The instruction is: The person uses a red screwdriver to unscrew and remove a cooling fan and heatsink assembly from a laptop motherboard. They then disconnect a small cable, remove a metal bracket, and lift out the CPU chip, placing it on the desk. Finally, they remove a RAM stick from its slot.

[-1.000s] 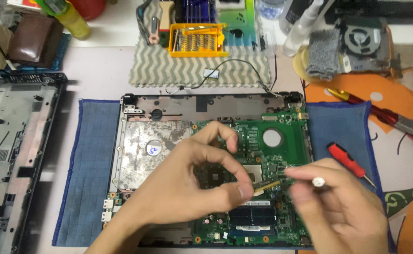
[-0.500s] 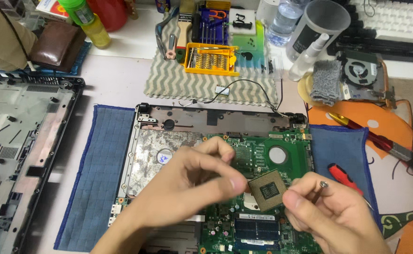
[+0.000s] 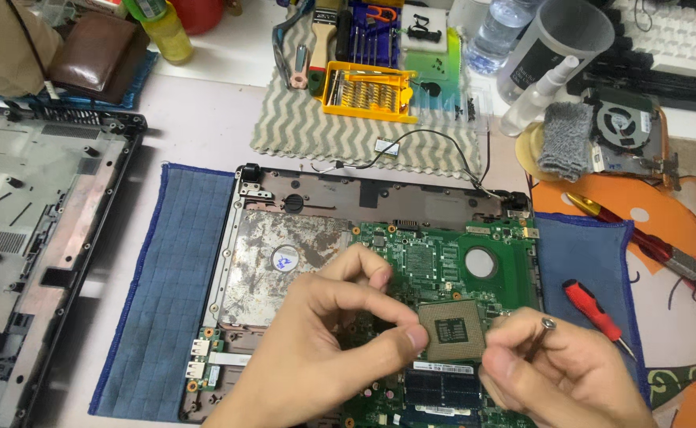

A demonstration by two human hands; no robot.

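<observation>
While pinched between both hands (image 3: 443,357), square processor chip (image 3: 452,330)

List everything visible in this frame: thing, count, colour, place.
processor chip: 1, grey-green square, pinched between both hands above the motherboard
motherboard: 1, green, inside the open laptop base
laptop base: 1, grey and black, centre, on the blue cloth
blue cloth: 1, under the base
removed cover: 1, black, far left
red screwdriver: 1, on the cloth, right
bit tray: 1, yellow, top centre on the zigzag mat
zigzag mat: 1, grey-white
cooling fan: 1, black with copper, top right
spray bottle: 1, clear
left hand: 1, thumb and finger on the chip
right hand: 1, on the chip's right edge, also holding a small metal-tipped tool
</observation>
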